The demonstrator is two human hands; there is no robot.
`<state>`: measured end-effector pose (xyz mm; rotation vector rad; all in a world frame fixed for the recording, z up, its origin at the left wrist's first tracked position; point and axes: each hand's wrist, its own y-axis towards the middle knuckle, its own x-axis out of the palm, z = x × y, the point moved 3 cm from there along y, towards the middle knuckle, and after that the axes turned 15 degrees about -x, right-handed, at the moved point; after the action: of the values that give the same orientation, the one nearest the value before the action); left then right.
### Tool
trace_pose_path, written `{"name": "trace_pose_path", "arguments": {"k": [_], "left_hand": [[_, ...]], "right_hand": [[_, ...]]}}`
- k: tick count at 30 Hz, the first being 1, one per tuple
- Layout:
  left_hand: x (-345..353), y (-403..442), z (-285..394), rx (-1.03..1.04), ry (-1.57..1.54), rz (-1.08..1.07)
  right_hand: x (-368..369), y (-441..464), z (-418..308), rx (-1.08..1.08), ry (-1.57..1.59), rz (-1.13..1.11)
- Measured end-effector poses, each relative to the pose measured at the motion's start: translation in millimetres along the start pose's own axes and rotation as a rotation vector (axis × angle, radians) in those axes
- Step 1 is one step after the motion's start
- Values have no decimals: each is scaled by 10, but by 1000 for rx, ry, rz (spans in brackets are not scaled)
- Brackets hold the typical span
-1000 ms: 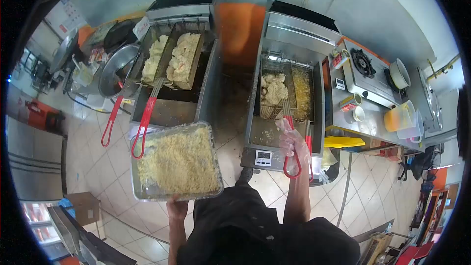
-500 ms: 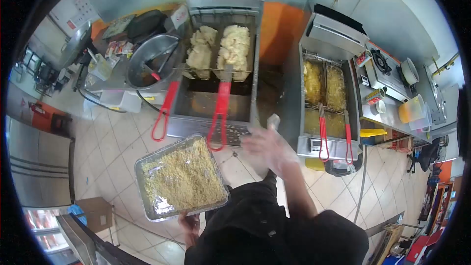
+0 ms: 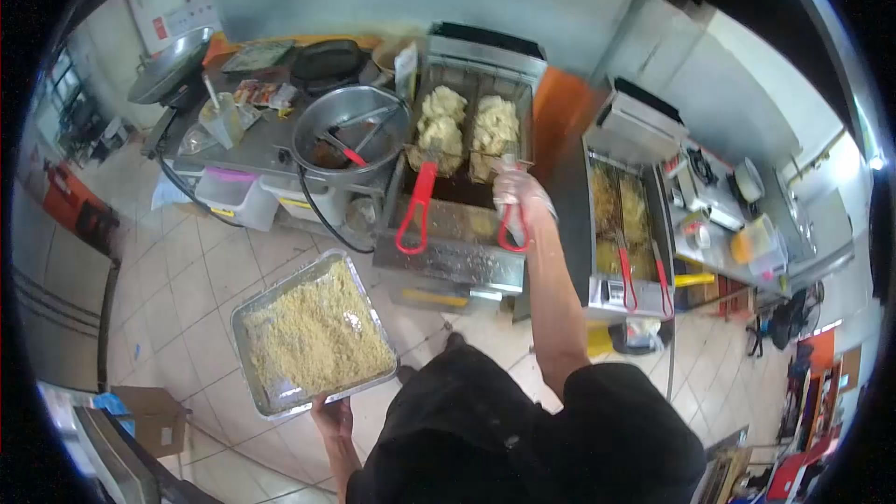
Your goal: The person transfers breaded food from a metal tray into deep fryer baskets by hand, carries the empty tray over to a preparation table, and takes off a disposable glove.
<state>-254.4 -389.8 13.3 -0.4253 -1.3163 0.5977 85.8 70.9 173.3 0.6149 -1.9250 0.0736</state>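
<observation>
My left hand (image 3: 333,417) grips the near edge of a shallow metal tray (image 3: 245,341), its fingers partly hidden below the rim. Pale yellow crumbs (image 3: 317,331) cover most of the tray's bottom. In a clear glove, my right hand (image 3: 523,198) is closed around the red handle (image 3: 509,241) of the right-hand fryer basket. Battered pieces (image 3: 495,123) fill that basket. A second basket beside it holds more pale battered pieces (image 3: 441,121), and its red handle (image 3: 419,210) sticks out toward me. Both baskets sit in the nearer fryer (image 3: 448,266).
To the right, another fryer (image 3: 611,294) has two baskets in bubbling oil. A large metal bowl (image 3: 308,121) with a red-handled tool stands on the left counter. Plastic tubs (image 3: 238,201) sit beneath it. A cardboard box (image 3: 154,420) is at lower left.
My right hand has reached forward from open air and closed on the right basket's handle. The view has shifted, and the tray now sits a little further left in it.
</observation>
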Motion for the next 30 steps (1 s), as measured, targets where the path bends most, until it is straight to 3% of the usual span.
{"name": "trace_pose_path", "arguments": {"k": [1, 2, 4, 7, 8, 11, 12, 18, 22, 25, 26, 29, 30], "left_hand": [[72, 27, 68, 0, -7, -5], [26, 62, 100, 19, -35, -12], [10, 69, 150, 52, -41, -22], [150, 233, 235, 65, -59, -7], [96, 235, 273, 55, -82, 22], [-5, 321, 397, 97, -85, 49], [65, 352, 387, 124, -70, 46], [59, 769, 490, 132, -80, 20], [111, 836, 503, 125, -101, 29], [130, 864, 588, 152, -76, 125], [156, 864, 597, 154, -73, 110], [-188, 975, 678, 63, -124, 68], [-107, 952, 677, 80, -72, 64]], "right_hand": [[207, 13, -132, -48, -47, 22], [673, 5, -259, -202, 15, 260], [1102, -209, -330, -475, -400, 132], [801, -535, -153, -154, -136, 438], [421, -581, -37, -88, -83, 380], [733, -630, 141, -153, -246, 551], [888, -607, 142, -215, -70, 448], [45, -253, 135, -226, 96, 402], [-331, -213, 220, -261, -54, 383], [-671, -171, 267, 65, -72, 302], [-853, -330, 335, 176, -615, 659], [-1002, -1001, 436, 25, -1209, 238], [-780, -1008, 519, 115, -1279, 233]]}}
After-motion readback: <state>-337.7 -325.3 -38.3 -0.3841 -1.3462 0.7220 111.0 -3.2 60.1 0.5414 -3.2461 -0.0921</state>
